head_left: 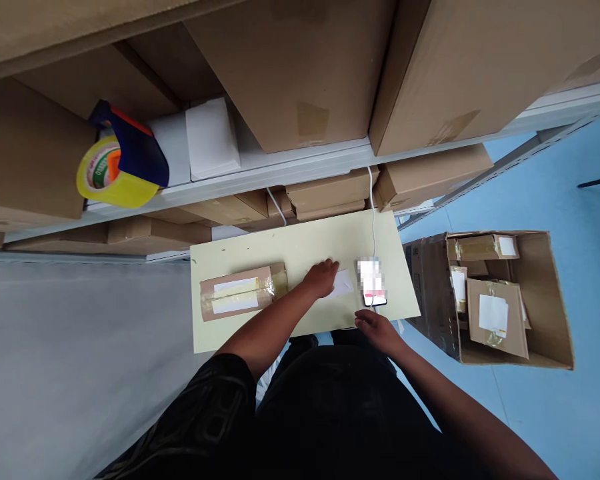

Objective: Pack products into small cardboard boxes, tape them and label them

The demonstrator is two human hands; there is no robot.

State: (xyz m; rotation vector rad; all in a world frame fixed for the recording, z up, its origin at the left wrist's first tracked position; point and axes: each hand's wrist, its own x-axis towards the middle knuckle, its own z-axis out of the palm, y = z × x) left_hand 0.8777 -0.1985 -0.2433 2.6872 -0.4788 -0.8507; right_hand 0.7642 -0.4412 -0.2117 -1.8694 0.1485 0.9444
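My left hand (323, 277) rests on the cream tabletop, its fingers bent but apart at the left edge of a small white paper slip (343, 284). Part of the slip is hidden beneath that hand. At the table's front edge is my right hand (377, 329), with fingers loosely stretched just below a phone (373, 281). The phone lies face up with its screen lit and partly blurred. A taped cardboard box (243, 292) with white labels lies on the table, left of my left hand.
A large open carton (555, 300) holding several taped parcels stands on the blue floor at the right. Shelves of cardboard boxes (300, 80) rise behind the table (300, 243). A yellow and blue tape dispenser (140, 150) sits on the shelf. A white cable (373, 220) runs down to the phone.
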